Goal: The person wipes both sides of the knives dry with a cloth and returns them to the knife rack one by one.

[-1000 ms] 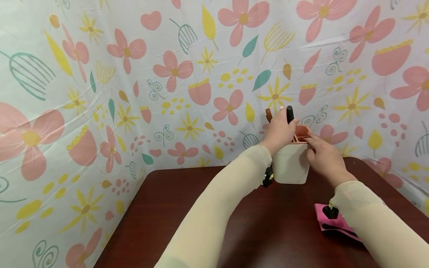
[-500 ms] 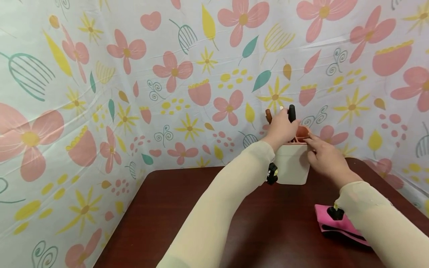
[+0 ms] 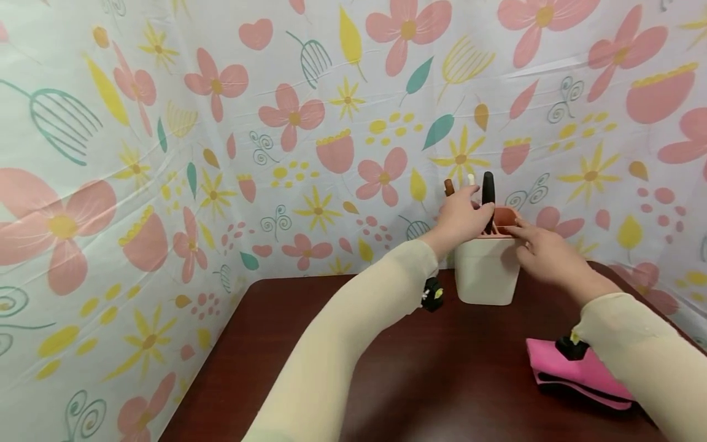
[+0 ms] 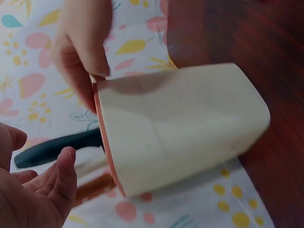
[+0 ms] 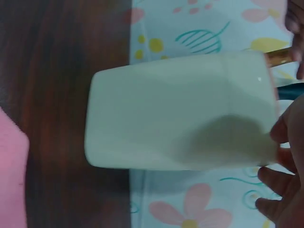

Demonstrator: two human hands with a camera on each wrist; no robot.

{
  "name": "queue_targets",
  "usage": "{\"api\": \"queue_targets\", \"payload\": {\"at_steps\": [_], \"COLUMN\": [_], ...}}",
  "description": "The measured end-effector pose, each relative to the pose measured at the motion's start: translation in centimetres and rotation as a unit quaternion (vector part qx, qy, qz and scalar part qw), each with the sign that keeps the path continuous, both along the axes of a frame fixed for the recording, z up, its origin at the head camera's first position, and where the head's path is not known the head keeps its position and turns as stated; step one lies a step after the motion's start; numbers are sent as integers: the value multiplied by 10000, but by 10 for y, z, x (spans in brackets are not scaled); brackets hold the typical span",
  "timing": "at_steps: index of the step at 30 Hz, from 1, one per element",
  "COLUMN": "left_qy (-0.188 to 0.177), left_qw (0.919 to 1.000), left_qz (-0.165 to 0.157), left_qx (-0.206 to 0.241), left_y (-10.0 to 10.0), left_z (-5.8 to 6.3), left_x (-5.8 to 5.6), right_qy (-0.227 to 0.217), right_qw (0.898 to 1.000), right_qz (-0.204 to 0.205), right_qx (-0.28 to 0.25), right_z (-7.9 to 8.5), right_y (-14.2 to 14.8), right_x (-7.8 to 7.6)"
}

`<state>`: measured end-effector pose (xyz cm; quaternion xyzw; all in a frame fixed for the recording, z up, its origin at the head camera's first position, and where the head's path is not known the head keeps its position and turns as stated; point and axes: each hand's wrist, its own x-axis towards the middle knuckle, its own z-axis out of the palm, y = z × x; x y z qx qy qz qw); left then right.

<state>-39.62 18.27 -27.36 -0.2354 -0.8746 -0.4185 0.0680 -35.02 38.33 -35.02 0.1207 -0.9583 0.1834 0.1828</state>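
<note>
A cream knife holder (image 3: 486, 270) with an orange-pink slotted top stands upright near the table's back edge. A knife with a black handle (image 3: 488, 191) sits in it, its blade hidden inside. My left hand (image 3: 459, 215) is just beside that handle; in the left wrist view its thumb and fingers (image 4: 66, 166) are spread apart around the black handle (image 4: 61, 148), not closed on it. Brown (image 3: 449, 186) and white (image 3: 471, 178) handles rise behind this hand. My right hand (image 3: 549, 258) grips the holder's right rim, its thumb against the outer wall.
A folded pink cloth (image 3: 580, 368) with dark edging lies on the dark red-brown table (image 3: 442, 374), partly under the right forearm. A flower-printed curtain (image 3: 331, 184) hangs right behind the table and along the left.
The black handle, at first against the left fingers, now stands clear of them. The left hand has loosened and shifted slightly left. The right hand stays at the rim; the view has turned slightly.
</note>
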Motion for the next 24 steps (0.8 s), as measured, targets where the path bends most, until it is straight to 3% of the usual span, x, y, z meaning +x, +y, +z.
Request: {"api": "queue_targets", "payload": {"at_steps": [5,10,12,17,19,24], "left_qy": [300,584,971,1574,1316,-12], "left_qw": [9986,9898,9780,9350,9255,9171], "left_qz": [-270,-220,-55,691,891,1165], "left_qx": [-352,-1282,-1848,-3102,-3437,-3813], "left_y": [-40,-96,-121,-185,-210,-267], "left_z": [4,13,16,16,14,0], "left_x": [-2,-7,-13,-36,-42,-50], "right_qy": [-5,-103,-257,-581,-840,-1407], "right_qw": [9996,9989,9983,9960,9931,9826], "right_qz": [299,402,388,52,-227,-742], "right_qx": [14,221,347,675,792,960], "right_z": [24,57,72,92,94,78], "right_y": [5,12,18,36,45,68], "right_x": [8,15,16,14,13,13]}}
